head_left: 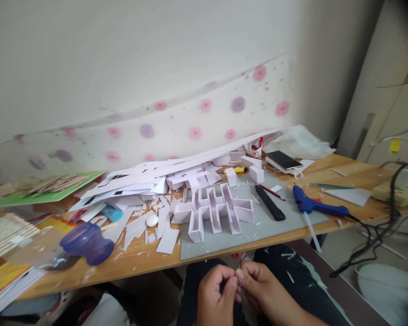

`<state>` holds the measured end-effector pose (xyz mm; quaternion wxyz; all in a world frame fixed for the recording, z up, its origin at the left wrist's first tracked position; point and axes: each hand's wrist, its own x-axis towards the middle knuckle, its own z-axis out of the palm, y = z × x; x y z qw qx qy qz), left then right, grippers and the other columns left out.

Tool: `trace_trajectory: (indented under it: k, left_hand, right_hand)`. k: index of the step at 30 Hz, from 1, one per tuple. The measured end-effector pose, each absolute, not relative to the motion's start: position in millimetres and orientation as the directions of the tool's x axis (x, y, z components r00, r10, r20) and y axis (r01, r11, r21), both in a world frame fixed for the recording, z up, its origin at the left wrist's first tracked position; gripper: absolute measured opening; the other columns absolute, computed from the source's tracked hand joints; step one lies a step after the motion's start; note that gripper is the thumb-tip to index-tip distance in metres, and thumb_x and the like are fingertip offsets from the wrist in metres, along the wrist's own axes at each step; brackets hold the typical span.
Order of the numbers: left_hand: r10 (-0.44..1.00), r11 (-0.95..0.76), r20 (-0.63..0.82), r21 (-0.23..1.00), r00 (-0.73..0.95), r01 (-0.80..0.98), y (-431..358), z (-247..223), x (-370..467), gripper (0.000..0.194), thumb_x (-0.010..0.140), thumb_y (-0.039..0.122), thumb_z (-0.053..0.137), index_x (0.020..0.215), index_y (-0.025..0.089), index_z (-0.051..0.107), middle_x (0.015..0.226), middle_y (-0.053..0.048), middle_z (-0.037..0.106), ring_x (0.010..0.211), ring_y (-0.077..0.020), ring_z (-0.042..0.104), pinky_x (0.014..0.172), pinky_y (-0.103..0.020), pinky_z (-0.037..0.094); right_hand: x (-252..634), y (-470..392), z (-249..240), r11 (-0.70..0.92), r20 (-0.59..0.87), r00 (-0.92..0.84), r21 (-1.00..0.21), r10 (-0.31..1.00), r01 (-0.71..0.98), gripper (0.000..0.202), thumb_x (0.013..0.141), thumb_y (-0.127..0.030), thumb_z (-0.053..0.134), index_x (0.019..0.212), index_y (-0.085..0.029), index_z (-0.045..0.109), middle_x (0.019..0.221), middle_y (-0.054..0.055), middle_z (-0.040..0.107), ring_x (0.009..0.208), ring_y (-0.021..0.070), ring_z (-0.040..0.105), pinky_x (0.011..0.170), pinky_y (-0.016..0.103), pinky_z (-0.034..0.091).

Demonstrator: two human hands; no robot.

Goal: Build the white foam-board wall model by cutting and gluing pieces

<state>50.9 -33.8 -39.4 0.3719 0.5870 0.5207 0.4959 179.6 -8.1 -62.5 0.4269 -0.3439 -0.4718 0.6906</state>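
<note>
My left hand (218,290) and my right hand (260,283) meet over my lap, just below the table's front edge. The fingertips of both are pinched together and touch each other. Whatever sits between them, if anything, is too small to make out. Nearest to them on the table is a grey cutting mat (204,246). On it stands a white foam-board model (213,213) of crossing, open-topped channels. A black utility knife (270,203) and a dark red pencil (275,194) lie to its right.
A blue glue gun (319,206) with a glue stick hangs partly over the front edge, its black cable (370,244) trailing right. Paper sheets (132,181), board scraps (168,241), a purple cup-like object (88,243), a phone (284,160) and a yellow cutter (236,170) crowd the table.
</note>
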Motion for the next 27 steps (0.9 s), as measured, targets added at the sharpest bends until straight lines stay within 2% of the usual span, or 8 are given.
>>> trace_trajectory:
  k: [4, 8, 13, 17, 27]
  left_hand:
    - [0.976, -0.217, 0.216, 0.948, 0.03, 0.233, -31.5, -40.3, 50.2, 0.035, 0.084, 0.047, 0.054, 0.065, 0.017, 0.059, 0.057, -0.001, 0.059, 0.049, -0.0117, 0.053, 0.052, -0.022, 0.042]
    - [0.958, -0.283, 0.245, 0.89, 0.15, 0.356, -29.8, -29.6, 50.1, 0.03, 0.087, 0.035, 0.052, 0.064, 0.018, 0.058, 0.057, -0.001, 0.058, 0.054, -0.0126, 0.055, 0.055, -0.022, 0.041]
    - [0.938, -0.346, 0.314, 0.805, 0.148, 0.483, -29.9, -21.8, 52.1, 0.023, 0.085, 0.024, 0.051, 0.064, 0.018, 0.057, 0.058, 0.0, 0.056, 0.056, -0.0124, 0.053, 0.057, -0.021, 0.039]
    - [0.929, -0.37, 0.325, 0.799, 0.176, 0.474, -29.0, -19.2, 50.4, 0.023, 0.088, 0.025, 0.049, 0.067, 0.018, 0.056, 0.062, -0.001, 0.057, 0.059, -0.0129, 0.054, 0.059, -0.022, 0.041]
    - [0.949, -0.316, 0.276, 0.858, 0.156, 0.405, -29.0, -13.1, 45.3, 0.016, 0.086, 0.022, 0.05, 0.072, 0.019, 0.056, 0.069, -0.001, 0.06, 0.069, -0.0149, 0.059, 0.071, -0.026, 0.047]
  right_hand:
    - [183.9, -10.9, -61.1, -0.275, -0.115, -0.454, -0.911, 0.884, -0.306, 0.057, 0.068, -0.071, 0.064, 0.059, -0.017, 0.049, 0.043, -0.008, 0.042, 0.034, 0.0028, 0.028, 0.036, 0.017, 0.022]
    - [187.0, -13.9, -61.2, -0.358, -0.139, -0.494, -0.852, 0.858, -0.382, 0.056, 0.066, -0.069, 0.067, 0.056, -0.018, 0.047, 0.036, -0.011, 0.035, 0.03, 0.0028, 0.025, 0.035, 0.018, 0.03]
    - [186.7, -14.1, -58.9, -0.358, -0.124, -0.491, -0.834, 0.863, -0.42, 0.054, 0.069, -0.065, 0.067, 0.053, -0.018, 0.046, 0.031, -0.01, 0.033, 0.029, 0.0033, 0.025, 0.036, 0.018, 0.031]
    - [185.5, -12.9, -55.6, -0.384, -0.135, -0.49, -0.805, 0.861, -0.453, 0.051, 0.071, -0.061, 0.068, 0.053, -0.017, 0.049, 0.031, -0.01, 0.035, 0.029, 0.0037, 0.026, 0.036, 0.018, 0.033]
    - [184.1, -13.6, -46.3, -0.564, -0.099, -0.647, -0.601, 0.756, -0.567, 0.04, 0.079, -0.044, 0.068, 0.055, -0.017, 0.052, 0.033, -0.009, 0.039, 0.03, 0.0055, 0.03, 0.039, 0.021, 0.039]
